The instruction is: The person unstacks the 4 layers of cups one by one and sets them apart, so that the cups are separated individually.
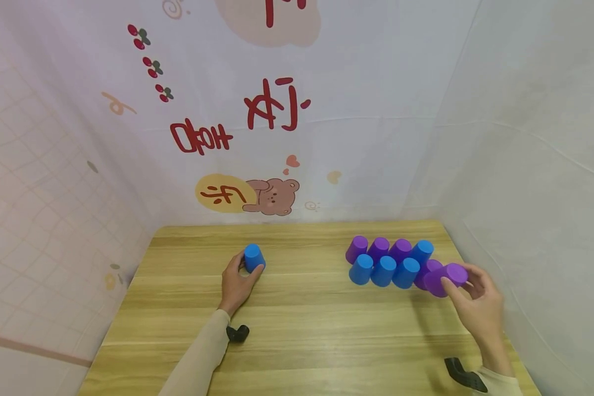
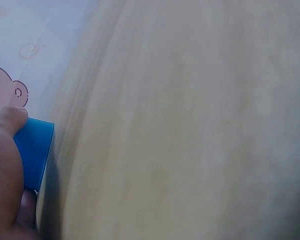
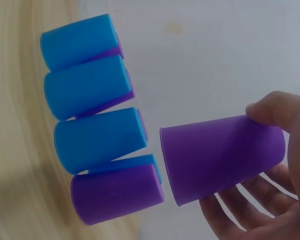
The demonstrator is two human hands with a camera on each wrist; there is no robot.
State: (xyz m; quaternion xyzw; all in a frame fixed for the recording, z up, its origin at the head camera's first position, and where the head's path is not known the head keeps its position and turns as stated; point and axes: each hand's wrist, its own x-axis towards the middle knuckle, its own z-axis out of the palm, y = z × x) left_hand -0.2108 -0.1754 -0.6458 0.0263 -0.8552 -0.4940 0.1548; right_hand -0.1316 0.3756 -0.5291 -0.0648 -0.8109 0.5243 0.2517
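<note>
My left hand (image 1: pixel 237 285) holds an upside-down blue cup (image 1: pixel 254 258) at the left of the table, thumb on one side and fingers on the other. In the left wrist view the blue cup (image 2: pixel 36 152) shows only partly, at the left edge. At the right, my right hand (image 1: pixel 481 308) grips a purple cup (image 3: pixel 220 157) near its base, its rim facing down to the tabletop. This cup is raised beside a standing purple cup (image 3: pixel 117 195), which ends the front row after three blue cups (image 1: pixel 384 271).
Behind the front row stand three purple cups (image 1: pixel 359 249) and one blue cup (image 1: pixel 424 251), all upside down on the wooden table (image 1: pixel 307 330). Printed white cloth (image 1: pixel 366 137) hangs behind and along both sides. A black piece (image 1: pixel 462 375) sits at the right wrist.
</note>
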